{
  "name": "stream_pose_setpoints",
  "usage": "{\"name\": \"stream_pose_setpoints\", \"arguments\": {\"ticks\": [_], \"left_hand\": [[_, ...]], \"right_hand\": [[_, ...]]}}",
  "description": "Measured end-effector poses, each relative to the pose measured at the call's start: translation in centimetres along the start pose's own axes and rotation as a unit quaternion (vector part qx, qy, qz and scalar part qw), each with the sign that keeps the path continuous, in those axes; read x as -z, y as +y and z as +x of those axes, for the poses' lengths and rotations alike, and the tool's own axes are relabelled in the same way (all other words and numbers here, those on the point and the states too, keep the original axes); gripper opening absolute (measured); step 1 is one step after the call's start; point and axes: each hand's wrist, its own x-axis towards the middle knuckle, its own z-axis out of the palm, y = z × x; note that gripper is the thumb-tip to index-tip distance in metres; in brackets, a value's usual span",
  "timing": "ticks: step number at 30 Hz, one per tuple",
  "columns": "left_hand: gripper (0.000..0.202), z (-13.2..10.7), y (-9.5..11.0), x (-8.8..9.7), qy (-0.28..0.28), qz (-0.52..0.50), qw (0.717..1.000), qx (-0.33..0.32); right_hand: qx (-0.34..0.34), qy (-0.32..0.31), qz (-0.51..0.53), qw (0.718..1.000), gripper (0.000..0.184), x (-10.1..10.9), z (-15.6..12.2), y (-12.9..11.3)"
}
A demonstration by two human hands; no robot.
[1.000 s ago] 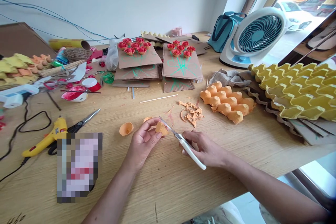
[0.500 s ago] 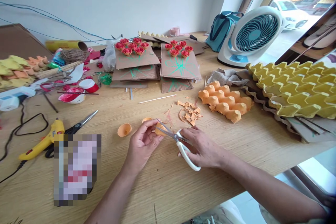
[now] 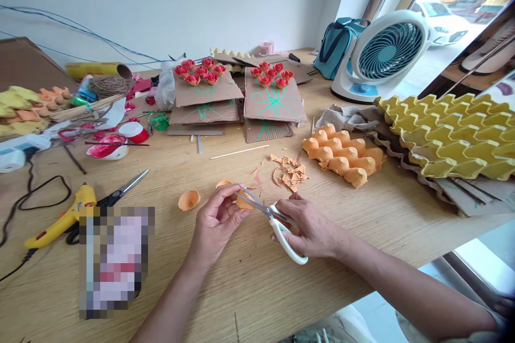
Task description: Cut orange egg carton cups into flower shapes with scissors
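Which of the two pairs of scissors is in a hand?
The white-handled scissors, held in the right hand, blades open; the black-handled pair lies unheld beside the yellow glue gun.

No lettering or number is reading clearly anywhere. Left of the left hand's (image 3: 217,225) fingers, the yellow glue gun (image 3: 60,225) is carrying a reddish mark too small to read; beyond the fingertips, a cardboard sheet (image 3: 274,97) is bearing green lines, no legible words.
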Motion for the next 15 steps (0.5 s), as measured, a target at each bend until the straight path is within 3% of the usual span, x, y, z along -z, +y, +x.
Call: {"name": "stream_pose_setpoints", "arguments": {"ticks": [9,15], "left_hand": [[0.038,0.19,0.00,0.21,-0.016,0.008,0.997,-0.069],[0.038,0.05,0.34,0.16,-0.001,0.029,0.998,-0.060]], "right_hand": [[0.010,0.026,0.011,1.000,0.038,0.27,0.02,-0.74],[-0.007,0.027,0.024,0.999,0.043,0.05,-0.17,-0.58]]}}
